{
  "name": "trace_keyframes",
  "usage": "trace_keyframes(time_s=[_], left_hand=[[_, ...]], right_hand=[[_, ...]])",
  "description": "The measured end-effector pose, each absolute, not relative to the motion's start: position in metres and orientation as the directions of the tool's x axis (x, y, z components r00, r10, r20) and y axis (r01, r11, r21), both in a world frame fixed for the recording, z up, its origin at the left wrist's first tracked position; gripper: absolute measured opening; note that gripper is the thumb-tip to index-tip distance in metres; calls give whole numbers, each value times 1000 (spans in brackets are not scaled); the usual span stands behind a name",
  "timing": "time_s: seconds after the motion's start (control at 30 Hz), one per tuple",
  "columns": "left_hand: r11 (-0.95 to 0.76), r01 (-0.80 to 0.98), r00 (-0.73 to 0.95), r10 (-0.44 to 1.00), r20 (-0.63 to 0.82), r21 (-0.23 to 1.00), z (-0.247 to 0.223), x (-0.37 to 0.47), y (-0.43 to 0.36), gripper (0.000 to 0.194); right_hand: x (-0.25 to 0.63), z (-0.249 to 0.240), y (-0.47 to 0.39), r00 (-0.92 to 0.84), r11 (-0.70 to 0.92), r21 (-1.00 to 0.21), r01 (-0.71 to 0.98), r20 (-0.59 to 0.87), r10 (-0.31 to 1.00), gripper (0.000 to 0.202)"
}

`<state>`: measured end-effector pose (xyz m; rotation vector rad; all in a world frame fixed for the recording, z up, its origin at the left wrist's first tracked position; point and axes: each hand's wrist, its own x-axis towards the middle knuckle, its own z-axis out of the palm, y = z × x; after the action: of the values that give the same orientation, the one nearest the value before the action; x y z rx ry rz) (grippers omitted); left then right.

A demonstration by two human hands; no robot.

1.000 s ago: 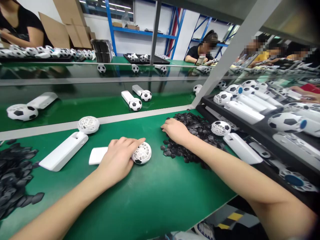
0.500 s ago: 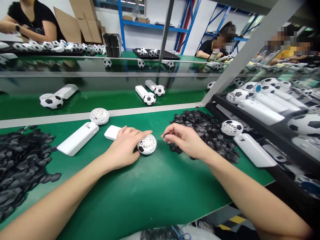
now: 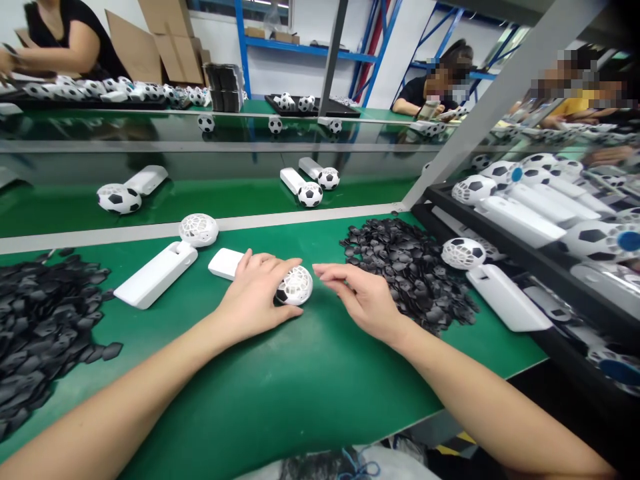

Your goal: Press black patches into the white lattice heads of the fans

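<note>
A white handheld fan with a soccer-ball head (image 3: 296,287) lies on the green work surface, its white handle partly hidden under my left hand (image 3: 257,288). The fingers and thumb of that hand curve around the ball head from the left. Just right of the ball, my right hand (image 3: 363,297) is held with its fingertips pinched together, apart from the ball. Whatever is between those fingertips is hidden. Behind the right hand is a pile of small black pieces (image 3: 405,267). Another fan with a plain white lattice head (image 3: 199,230) lies to the left, its handle (image 3: 157,275) toward me.
A second heap of black pieces (image 3: 40,333) covers the left side. At right, a black tray (image 3: 505,237) holds several fans, with one fan (image 3: 510,297) lying beside it. Beyond a pale ledge (image 3: 260,219), more fans (image 3: 119,199) lie on a green belt. A slanted post (image 3: 480,100) rises at right.
My left thumb has stretched along the near side of the ball. My right hand has shifted slightly left; the dark piece at its fingertips no longer shows. Fans on the belt have moved right.
</note>
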<state>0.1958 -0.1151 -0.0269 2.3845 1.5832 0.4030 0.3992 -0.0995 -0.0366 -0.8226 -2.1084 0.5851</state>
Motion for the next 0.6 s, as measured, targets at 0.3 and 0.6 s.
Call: trace_keyframes(time_s=[0.3, 0.6], left_hand=[[-353, 850, 323, 936, 142, 391, -31, 201, -117, 63], [-351, 852, 302, 936, 182, 389, -33, 204, -118, 53]], right_hand=[[388, -44, -102, -481, 421, -875, 238, 270, 834, 3], [382, -50, -90, -468, 276, -936, 220, 147, 871, 17]])
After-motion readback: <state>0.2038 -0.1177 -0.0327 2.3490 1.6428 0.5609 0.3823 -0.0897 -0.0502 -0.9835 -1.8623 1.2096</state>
